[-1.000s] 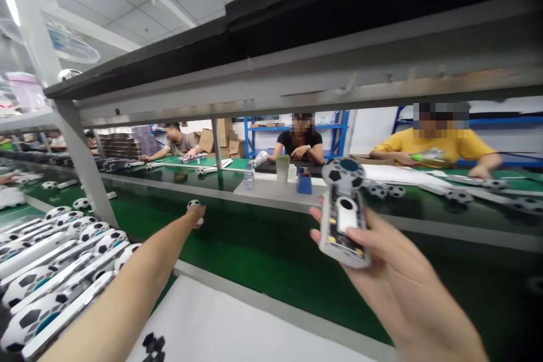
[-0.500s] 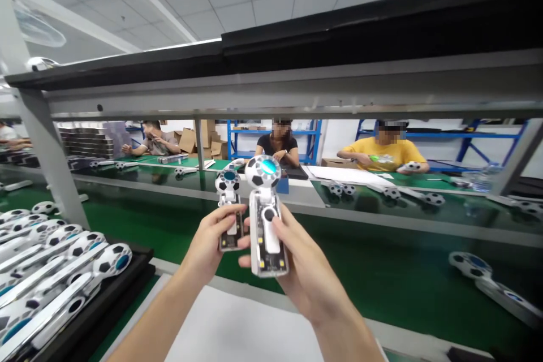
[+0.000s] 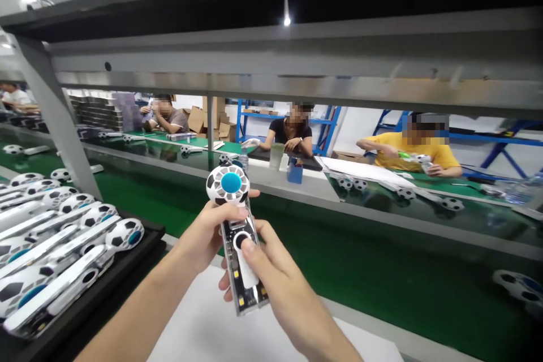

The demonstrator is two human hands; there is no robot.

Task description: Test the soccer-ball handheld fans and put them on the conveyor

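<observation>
Both hands' fingers clasp one football-headed fan (image 3: 237, 237); a second fan behind it is mostly hidden.

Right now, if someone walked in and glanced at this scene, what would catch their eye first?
Front and centre, the left hand and right hand hold up a small clear gadget topped with a football-patterned head and a blue centre. At lower left, a black tray is packed with rows of the same gadgets. Across the green belt, three people sit at a table, one in a yellow shirt.
</observation>
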